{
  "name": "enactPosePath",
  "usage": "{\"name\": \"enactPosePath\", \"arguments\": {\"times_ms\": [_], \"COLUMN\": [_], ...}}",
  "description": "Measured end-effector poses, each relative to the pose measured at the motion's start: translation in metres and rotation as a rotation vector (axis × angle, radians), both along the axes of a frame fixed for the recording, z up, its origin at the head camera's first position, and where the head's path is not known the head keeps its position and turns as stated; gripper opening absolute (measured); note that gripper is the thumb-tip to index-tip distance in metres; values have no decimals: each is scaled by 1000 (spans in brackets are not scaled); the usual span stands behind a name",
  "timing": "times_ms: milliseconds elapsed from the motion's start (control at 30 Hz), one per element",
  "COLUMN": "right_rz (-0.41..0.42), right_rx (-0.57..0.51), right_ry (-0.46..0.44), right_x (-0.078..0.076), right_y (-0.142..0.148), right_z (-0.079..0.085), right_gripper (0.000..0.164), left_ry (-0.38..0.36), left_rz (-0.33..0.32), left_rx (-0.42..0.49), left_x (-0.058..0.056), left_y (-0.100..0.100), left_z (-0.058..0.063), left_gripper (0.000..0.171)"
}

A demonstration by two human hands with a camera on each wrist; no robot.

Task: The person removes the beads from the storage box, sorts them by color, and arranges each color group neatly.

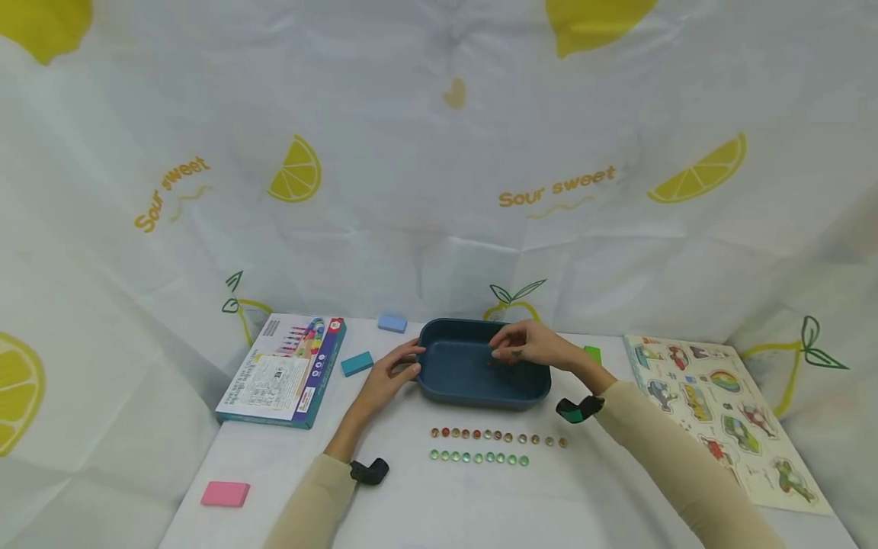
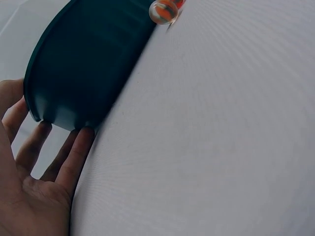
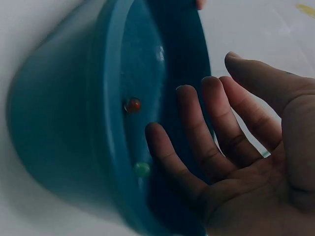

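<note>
A dark teal oblong basin (image 1: 473, 398) stands on the white cloth. My left hand (image 1: 386, 379) touches its left end; in the left wrist view the fairly straight fingers (image 2: 75, 160) rest against the outer wall. Over the right part of the basin is my right hand (image 1: 531, 345). Its fingers (image 3: 197, 132) are spread and slightly bent, with nothing between them in the right wrist view. Inside lie a red-orange marble (image 3: 133, 105) and a green marble (image 3: 142, 169). Before the basin run a row of orange-brown marbles (image 1: 498, 435) and a row of green marbles (image 1: 490, 457).
A boxed set (image 1: 281, 374) lies at the left, a picture puzzle board (image 1: 713, 404) at the right. Around the basin are a teal block (image 1: 357, 364), a blue block (image 1: 392, 323) and a partly hidden green block (image 1: 593, 354). A pink block (image 1: 225, 494) lies front left.
</note>
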State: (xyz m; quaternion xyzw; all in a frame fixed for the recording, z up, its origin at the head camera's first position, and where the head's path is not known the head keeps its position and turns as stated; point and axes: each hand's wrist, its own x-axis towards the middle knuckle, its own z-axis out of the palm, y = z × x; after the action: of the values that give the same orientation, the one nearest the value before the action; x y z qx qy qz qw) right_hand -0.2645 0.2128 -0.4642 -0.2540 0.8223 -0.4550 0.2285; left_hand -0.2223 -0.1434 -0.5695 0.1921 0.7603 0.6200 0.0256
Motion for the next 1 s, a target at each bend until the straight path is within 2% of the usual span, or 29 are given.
{"name": "enactPosePath", "arguments": {"times_ms": [100,233,533,667,800,1000], "right_rz": [15,17,19,59,131,188], "right_rx": [-1,23,-1,51,106,199], "right_ry": [-31,-23,-46,-6,24,-19], "right_x": [-8,-14,-24,-35,-46,-48], "right_y": [-13,-27,-45,-49,-49,-48], "right_z": [-8,-13,-10,-10,-15,-26], "right_gripper": [37,34,32,30,27,23], "left_ry": [-10,-10,-14,-4,-7,-26], "left_rz": [4,3,14,27,23,21], "left_rx": [1,0,-20,-26,-23,-37], "left_x": [0,0,1,1,2,3], "left_y": [0,0,0,0,1,0], "left_z": [0,0,3,3,4,7], "left_gripper": [38,38,38,39,40,39]}}
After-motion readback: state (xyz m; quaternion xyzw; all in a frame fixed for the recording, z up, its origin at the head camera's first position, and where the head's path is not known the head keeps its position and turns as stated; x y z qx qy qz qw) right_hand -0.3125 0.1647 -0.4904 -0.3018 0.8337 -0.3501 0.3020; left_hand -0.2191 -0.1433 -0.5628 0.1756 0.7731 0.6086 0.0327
